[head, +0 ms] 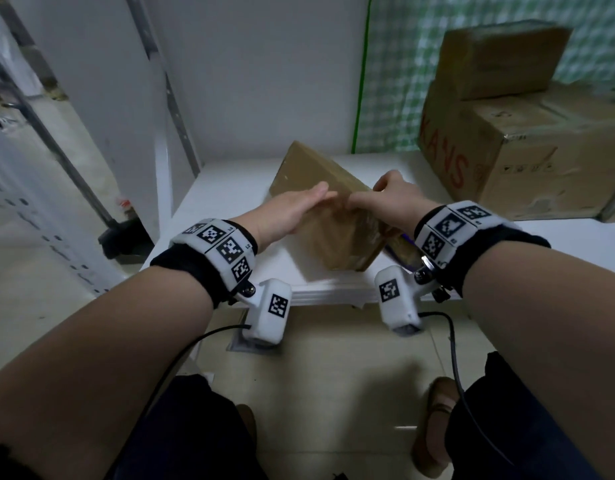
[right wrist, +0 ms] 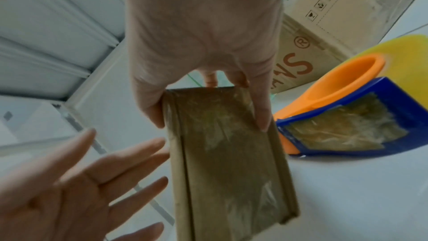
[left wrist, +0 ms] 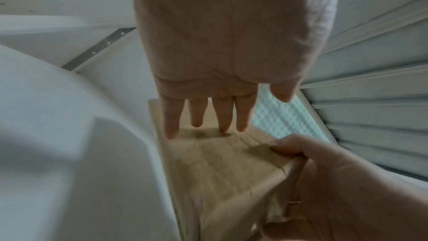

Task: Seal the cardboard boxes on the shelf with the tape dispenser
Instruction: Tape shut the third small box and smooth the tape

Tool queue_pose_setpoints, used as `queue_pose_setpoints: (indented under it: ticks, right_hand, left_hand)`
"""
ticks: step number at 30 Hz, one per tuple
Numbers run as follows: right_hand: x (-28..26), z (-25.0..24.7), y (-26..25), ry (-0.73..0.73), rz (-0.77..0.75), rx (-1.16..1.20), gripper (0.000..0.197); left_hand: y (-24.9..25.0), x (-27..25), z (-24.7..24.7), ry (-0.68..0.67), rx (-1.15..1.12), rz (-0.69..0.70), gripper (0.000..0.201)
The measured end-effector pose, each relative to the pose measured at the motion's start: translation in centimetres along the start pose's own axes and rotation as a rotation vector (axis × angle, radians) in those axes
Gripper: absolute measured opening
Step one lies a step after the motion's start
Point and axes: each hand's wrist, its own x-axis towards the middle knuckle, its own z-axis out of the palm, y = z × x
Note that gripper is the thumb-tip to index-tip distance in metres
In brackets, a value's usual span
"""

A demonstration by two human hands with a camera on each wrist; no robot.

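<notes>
A small flat cardboard box (head: pixel 330 209) stands tilted on one edge on the white shelf (head: pixel 216 199); clear tape shows on its narrow side (right wrist: pixel 229 153). My right hand (head: pixel 385 199) grips its upper edge, thumb on one face and fingers (right wrist: pixel 261 113) on the other. My left hand (head: pixel 299 206) is flat with straight fingers (left wrist: pixel 197 116) laid against the box's left face (left wrist: pixel 220 168). The tape dispenser (right wrist: pixel 347 116), blue and orange with a yellow part, lies on the shelf just right of the box, hidden behind my right wrist in the head view.
A large cardboard box with red lettering (head: pixel 527 157) stands at the shelf's back right, with a smaller box (head: pixel 500 60) stacked on it. The shelf's front edge (head: pixel 333 299) is near my wrists. White panels and a metal rail (head: pixel 174 109) rise on the left.
</notes>
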Motion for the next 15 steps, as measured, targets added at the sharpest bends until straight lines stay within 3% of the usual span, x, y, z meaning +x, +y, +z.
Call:
queue_pose_setpoints:
  ticks: [6,11,15]
  right_hand:
    - [-0.7,-3.6,-1.4,0.25,-0.06,0.32,0.053]
    - [-1.6,-9.4,-0.8,0.489,-0.161,0.362,0.057]
    - [-1.7,-13.7,1.4,0.69,-0.13,0.482,0.058]
  left_hand:
    - [3.6,1.2,0.0,0.189,0.009,0.077,0.047]
    - [8.4,3.1,0.2,0.147,0.031,0.123,0.048]
    - [12.1,5.3,1.3,0.129,0.073,0.158,0.049]
